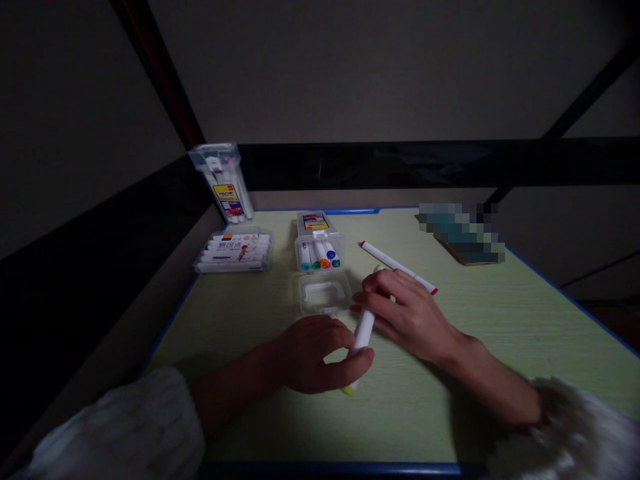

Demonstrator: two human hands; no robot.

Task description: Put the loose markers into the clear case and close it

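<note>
Between my two hands is a white marker [365, 328] with yellow ends, slanting over the table. My left hand [320, 353] grips its lower part between thumb and fingers. The fingers of my right hand [405, 310] close around its upper part near the far end. A bit of red shows by my right fingertips, partly hidden. Just beyond my hands, a clear plastic case [320, 243] lies with its lid [325, 293] swung open toward me. Several markers with coloured ends [320, 255] fill the case. A white marker with red ends [397, 267] lies beyond my right hand.
At the back left a clear marker case [227, 183] stands upright. In front of it lies another flat case of markers [234, 251]. A phone-like flat object [463, 237], partly pixelated, rests at the right. The pale green table [280, 427] has blue edges, with a wall behind.
</note>
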